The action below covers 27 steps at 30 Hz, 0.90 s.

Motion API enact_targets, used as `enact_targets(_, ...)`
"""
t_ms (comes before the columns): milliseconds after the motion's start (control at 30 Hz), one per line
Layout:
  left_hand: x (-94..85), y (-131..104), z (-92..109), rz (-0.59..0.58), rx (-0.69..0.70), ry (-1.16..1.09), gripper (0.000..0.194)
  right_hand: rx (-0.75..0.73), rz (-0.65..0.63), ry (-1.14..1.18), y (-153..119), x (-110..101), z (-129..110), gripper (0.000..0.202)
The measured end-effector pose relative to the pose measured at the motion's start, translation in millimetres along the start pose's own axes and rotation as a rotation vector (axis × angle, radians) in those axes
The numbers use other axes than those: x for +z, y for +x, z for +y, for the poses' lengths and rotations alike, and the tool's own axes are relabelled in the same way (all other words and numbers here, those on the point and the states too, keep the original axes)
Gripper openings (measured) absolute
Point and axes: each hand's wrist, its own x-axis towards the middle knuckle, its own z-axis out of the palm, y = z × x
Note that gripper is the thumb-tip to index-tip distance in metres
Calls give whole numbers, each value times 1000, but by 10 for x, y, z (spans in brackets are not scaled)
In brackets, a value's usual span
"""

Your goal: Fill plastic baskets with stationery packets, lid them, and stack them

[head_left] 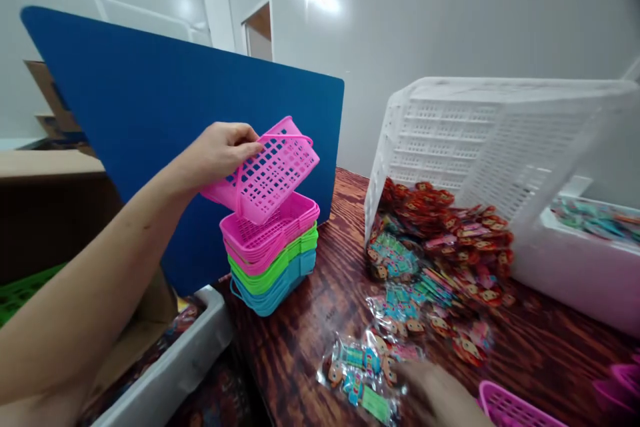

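My left hand (227, 153) is closed on the edge of a small pink plastic basket (277, 170), tilted over a stack of nested baskets. That stack has pink baskets (270, 233) on top, green baskets (275, 260) in the middle and blue baskets (280, 287) at the bottom. Low in the view, my right hand (440, 393) is at the clear-wrapped doll-shaped packets (360, 373) on the table. Motion blurs its fingers, so whether it grips a packet cannot be made out.
A white crate (445, 127) lies tipped, with many red-haired doll packets (450, 227) spilling onto the wooden table (320, 320). Another pink basket (515, 407) sits at the lower right. Behind the stack rises a blue panel (200, 93). A cardboard box (55, 167) is at left.
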Motion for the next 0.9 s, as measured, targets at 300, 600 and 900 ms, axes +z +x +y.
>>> enact_targets(300,-26,-150,-197,-54,179,-24,25,-342,327,425,1296,-1351,-1304,29)
enact_targets(600,126,-94,39,260,469,89,15,-454,569,-112,1932,-1457,-1559,32)
enact_targets(900,-95,-385,-42,450,308,103,12,-561,233,-472,2221,-1605,-1798,21)
